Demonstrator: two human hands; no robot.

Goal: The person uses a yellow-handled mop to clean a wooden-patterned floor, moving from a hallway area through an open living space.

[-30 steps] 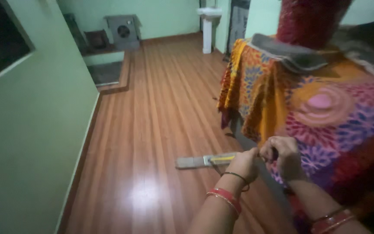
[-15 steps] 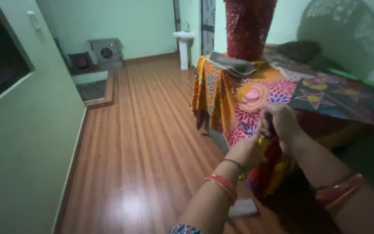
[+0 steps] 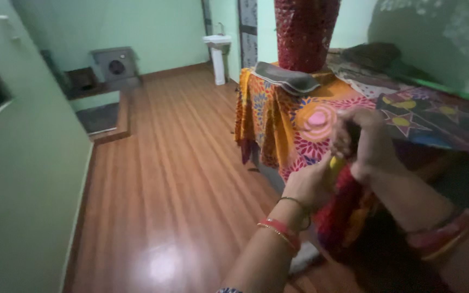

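My left hand (image 3: 310, 184) and my right hand (image 3: 362, 138) are both closed around the handle of a flat mop; a yellow stretch of the handle (image 3: 335, 164) shows between them. The right hand grips higher, the left just below it. The handle stands steep in front of the bed. The mop's pale flat head (image 3: 305, 258) lies on the wooden floor (image 3: 169, 163) below my left forearm, mostly hidden by the arm. Red bangles circle both wrists.
A bed under a bright flowered cover (image 3: 294, 125) stands right of my hands, with a folded grey cloth (image 3: 286, 78) and a red textured bundle (image 3: 305, 32) on it. A green wall (image 3: 23, 179) runs along the left. A white pedestal basin (image 3: 216, 54) and a grey cooler (image 3: 116, 65) stand far back.
The mop handle has swung from low and stretched out over the floor to steep. Its head has come in close beneath my arms. My hands have risen, and the view has lifted.
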